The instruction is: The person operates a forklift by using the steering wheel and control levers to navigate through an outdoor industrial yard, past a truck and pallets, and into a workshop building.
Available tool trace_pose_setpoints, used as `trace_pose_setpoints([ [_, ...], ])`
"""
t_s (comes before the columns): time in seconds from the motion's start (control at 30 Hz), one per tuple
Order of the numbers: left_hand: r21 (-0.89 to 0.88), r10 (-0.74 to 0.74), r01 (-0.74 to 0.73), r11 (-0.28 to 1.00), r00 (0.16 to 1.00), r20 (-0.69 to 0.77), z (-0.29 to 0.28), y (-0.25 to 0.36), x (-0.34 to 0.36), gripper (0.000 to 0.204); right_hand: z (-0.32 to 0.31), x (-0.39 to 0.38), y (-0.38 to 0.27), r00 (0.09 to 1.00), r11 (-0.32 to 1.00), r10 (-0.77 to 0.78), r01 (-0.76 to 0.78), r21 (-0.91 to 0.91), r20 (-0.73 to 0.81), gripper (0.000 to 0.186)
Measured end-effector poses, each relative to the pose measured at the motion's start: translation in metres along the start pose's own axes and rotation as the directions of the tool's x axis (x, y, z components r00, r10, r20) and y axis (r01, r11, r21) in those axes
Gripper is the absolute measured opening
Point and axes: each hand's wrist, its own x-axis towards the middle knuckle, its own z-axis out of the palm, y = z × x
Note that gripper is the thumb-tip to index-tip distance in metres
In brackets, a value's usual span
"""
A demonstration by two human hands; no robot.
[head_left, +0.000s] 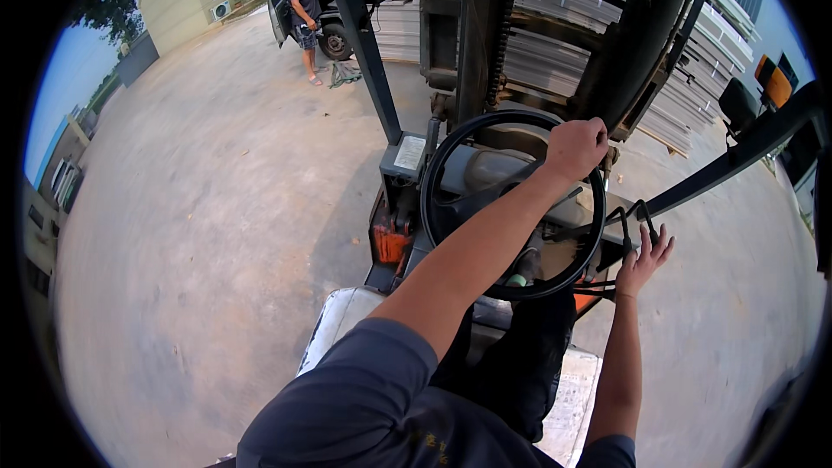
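My left hand (pixel 575 144) is closed round the upper right rim of a black steering wheel (pixel 452 146), my forearm reaching across the wheel from lower left. Beside the wheel's right edge, my right hand (pixel 643 264) has its fingers extended and spread by two black-handled control levers (pixel 627 234); whether it touches them is hard to tell. Ahead rises the forklift's dark mast (pixel 474 43). A shoe (pixel 528 264) shows through the wheel, and my dark-trousered legs (pixel 520 355) lie below it on the seat.
A person (pixel 305 9) stands front left beside a vehicle with an open door (pixel 278 4), a dark green heap (pixel 345 73) on the concrete (pixel 199 208). Long stacked metal profiles (pixel 693 87) lie beyond the mast. Dark posts frame the cab; mirrors (pixel 738 108) stand right, a building (pixel 178 9) left.
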Motion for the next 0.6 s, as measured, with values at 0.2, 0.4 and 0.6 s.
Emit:
trace_pose_setpoints([
  [0.2,-0.041,0.015,-0.014,0.999,1.000,0.026,-0.029,0.002,-0.021,0.008,-0.011,-0.018,-0.024,0.999,0.999,-0.032,0.032,-0.010,-0.005,0.054],
  [0.4,-0.057,-0.012,0.013,0.998,1.000,0.026,-0.065,0.008,-0.061,0.008,-0.035,-0.066,-0.044,0.999,0.994,-0.039,0.036,-0.104,-0.025,0.052],
  [0.6,0.033,-0.056,0.057,0.998,0.998,-0.033,-0.101,-0.008,-0.062,0.006,-0.038,-0.083,-0.050,1.000,0.993,-0.023,0.022,-0.114,-0.011,0.052],
])
